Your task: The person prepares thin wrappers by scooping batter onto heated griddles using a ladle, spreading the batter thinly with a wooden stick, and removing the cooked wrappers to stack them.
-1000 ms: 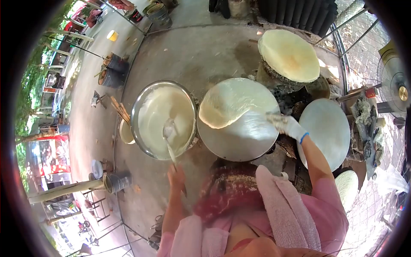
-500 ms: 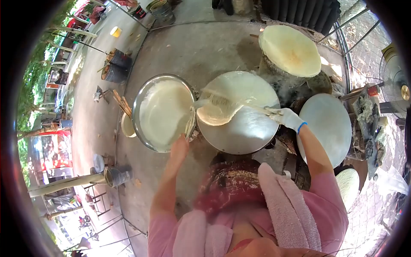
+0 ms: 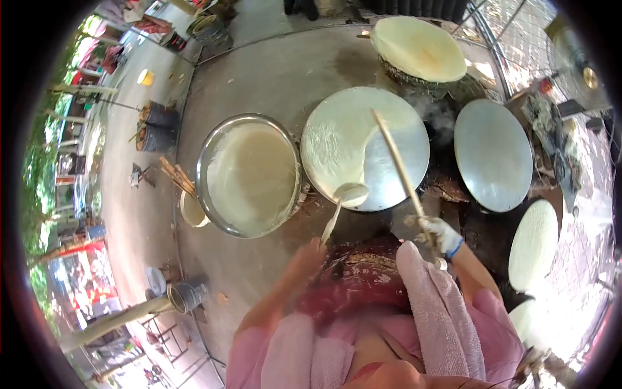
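Bare and closed, my left hand (image 3: 309,254) grips the handle of a ladle (image 3: 352,194), whose bowl is over the near edge of the round metal griddle (image 3: 402,170). Pale batter (image 3: 334,139) covers the griddle's left and far parts; bare metal shows at the right. My right hand (image 3: 440,237), in a white glove with a blue cuff, is closed round a long wooden stick (image 3: 400,167) that reaches across the griddle. Left of the griddle stands a wide steel basin (image 3: 206,206) of pale batter.
A large pale flatbread (image 3: 420,48) lies on a round stand at the back right, near smoke. Another round metal plate (image 3: 494,155) is at the right, with pale round sheets (image 3: 534,246) below it. A fan (image 3: 586,78) stands far right. Sticks (image 3: 177,175) lean in a small bowl beside the basin.
The ladle has moved right from the basin to the griddle's near edge. My right hand has drawn back toward my body with the stick. Batter now covers more of the griddle's left side. The view has shifted.
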`<state>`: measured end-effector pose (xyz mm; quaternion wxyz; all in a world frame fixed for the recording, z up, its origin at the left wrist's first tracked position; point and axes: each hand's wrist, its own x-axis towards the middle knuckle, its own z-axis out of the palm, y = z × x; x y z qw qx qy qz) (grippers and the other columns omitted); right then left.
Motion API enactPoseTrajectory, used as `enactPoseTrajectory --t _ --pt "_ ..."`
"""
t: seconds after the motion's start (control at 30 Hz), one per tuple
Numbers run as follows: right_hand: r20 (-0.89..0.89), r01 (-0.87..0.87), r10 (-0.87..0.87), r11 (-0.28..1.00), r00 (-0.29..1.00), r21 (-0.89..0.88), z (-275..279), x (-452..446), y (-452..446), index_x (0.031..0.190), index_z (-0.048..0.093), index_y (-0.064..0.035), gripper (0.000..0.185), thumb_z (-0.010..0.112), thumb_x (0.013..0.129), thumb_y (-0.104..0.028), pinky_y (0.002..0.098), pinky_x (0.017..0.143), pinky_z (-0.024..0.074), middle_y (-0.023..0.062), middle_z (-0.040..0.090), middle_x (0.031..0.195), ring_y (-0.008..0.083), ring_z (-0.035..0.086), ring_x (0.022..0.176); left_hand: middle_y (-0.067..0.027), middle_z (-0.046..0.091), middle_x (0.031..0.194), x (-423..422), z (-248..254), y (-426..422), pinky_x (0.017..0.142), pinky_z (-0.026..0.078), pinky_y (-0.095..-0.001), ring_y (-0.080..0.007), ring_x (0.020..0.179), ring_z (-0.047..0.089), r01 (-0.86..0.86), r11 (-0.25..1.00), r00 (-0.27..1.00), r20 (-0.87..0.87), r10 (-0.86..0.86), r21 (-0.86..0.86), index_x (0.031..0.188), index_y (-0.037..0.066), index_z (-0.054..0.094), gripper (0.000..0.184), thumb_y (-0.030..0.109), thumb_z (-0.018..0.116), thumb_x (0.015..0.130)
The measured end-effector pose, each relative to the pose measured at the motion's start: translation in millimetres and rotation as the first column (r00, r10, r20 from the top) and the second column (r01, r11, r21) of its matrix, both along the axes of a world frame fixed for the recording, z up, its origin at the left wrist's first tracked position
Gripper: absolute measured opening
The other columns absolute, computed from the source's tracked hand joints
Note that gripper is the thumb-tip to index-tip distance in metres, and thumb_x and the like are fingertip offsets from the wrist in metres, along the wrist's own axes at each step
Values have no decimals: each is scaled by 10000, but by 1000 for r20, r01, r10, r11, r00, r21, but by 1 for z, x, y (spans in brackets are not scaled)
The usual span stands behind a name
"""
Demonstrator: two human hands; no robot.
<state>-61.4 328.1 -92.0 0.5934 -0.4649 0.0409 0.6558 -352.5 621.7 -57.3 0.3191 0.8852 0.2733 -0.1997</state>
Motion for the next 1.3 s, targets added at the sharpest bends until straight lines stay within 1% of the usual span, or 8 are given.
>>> enactPoseTrajectory --t 0.2,0.33,0.43,0.63,0.73,0.87,1.1,1.3 --pt "-56 169 -167 984 984 48 -8 -129 188 1266 565 -95 371 625 960 -296 252 414 449 25 652 810 112 567 537 -118 597 706 -32 55 70 555 446 -379 -239 615 574 -403 905 769 486 416 -137 925 14 577 189 199 572 964" --pt "714 331 -28 898 700 -289 -48 -187 281 1131 624 -52 376 575 955 -381 357 623 502 100 659 760 219 629 646 12 502 644 -74 63 111 493 385 -280 -68 589 458 -531 819 616 566 548 -216 862 24 569 201 191 589 972" --pt "793 433 158 767 588 -473 -45 -196 262 1177 622 -72 451 536 949 -451 448 839 496 234 681 977 393 652 965 8 499 755 -125 37 135 521 391 -242 -65 627 442 -501 821 625 542 561 -272 1012 1 601 98 41 601 923" --pt "688 647 -258 654 678 -392 -40 -179 190 1034 647 -72 310 571 968 -366 275 461 408 19 639 697 85 514 490 27 527 744 -195 -29 134 484 384 -207 -55 597 484 -551 690 475 504 722 -470 992 56 582 102 155 591 973" --pt "672 581 -225 726 706 -368 -34 -181 196 1054 642 -73 347 553 966 -397 348 526 475 86 670 719 193 610 553 19 512 689 -205 -34 127 466 381 -217 -75 547 480 -558 789 562 583 586 -256 982 58 580 127 183 598 968" --pt "787 284 490 747 375 -601 -44 -190 179 1025 577 -72 395 485 973 -452 550 773 492 254 671 875 451 644 890 -2 534 737 -185 12 101 543 440 -263 -114 625 532 -657 574 454 352 819 -488 985 27 595 130 134 631 920" --pt "695 343 161 779 700 -525 21 -115 119 1004 622 -29 461 464 983 -461 532 755 501 246 677 873 440 651 863 16 498 658 -144 43 56 414 338 -211 -54 505 454 -732 359 282 222 933 -579 921 64 565 147 201 597 962" --pt "815 223 544 785 201 -579 -36 -118 68 952 569 -30 404 448 986 -414 536 718 517 236 675 814 419 669 792 10 489 669 -131 25 29 424 357 -216 -64 518 468 -705 629 506 390 769 -327 929 58 573 134 183 618 941"
